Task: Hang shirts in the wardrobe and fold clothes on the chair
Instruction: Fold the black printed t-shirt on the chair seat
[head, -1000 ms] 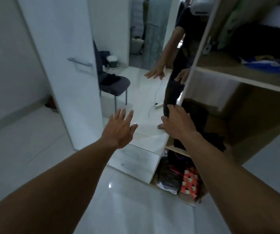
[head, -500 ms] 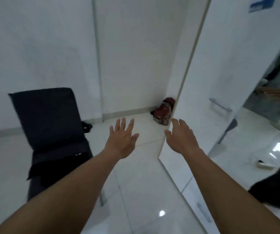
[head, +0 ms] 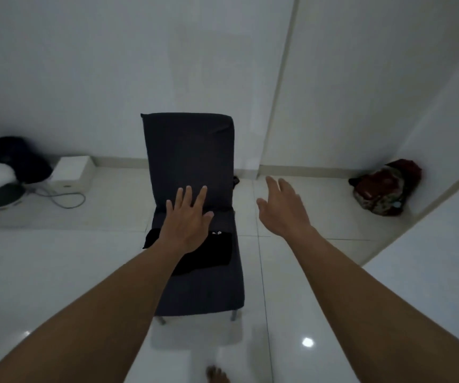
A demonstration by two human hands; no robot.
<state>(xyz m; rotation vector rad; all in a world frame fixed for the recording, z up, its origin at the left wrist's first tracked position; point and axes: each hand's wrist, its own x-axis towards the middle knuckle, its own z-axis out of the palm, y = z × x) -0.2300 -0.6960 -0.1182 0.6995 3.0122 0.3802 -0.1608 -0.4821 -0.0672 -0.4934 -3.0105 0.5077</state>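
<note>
We see a dark chair [head: 192, 161] standing on the shiny white floor [head: 56, 272], with its back to the white wall [head: 112, 64]. A black piece of clothing [head: 211, 251] lies bunched on the seat of the chair, near the back rest. It has a small white mark at its top edge.

Our left hand [head: 188, 219] is in front of the chair, over the clothing and the low part of the back rest. The fingers are spread wide and the palm faces down. It holds nothing. We cannot tell if it touches the cloth or just floats above it. Our left arm covers part of the clothing.

Our right hand [head: 283, 208] is to the right of the chair, over the floor. It is open too, with loose fingers, and it holds nothing.

To the left of the chair, by the wall, sits a white box [head: 72, 172] with a grey cord [head: 62, 199] curling beside it. Further left there is a dark bag [head: 15, 156] with white and grey things in front of it. Far to the right of the chair, in the corner, lies a red bundle [head: 383, 187]. A white panel [head: 430, 286] stands at the right edge. Below the chair, at the bottom of the view, we see our bare toes [head: 217, 377].
</note>
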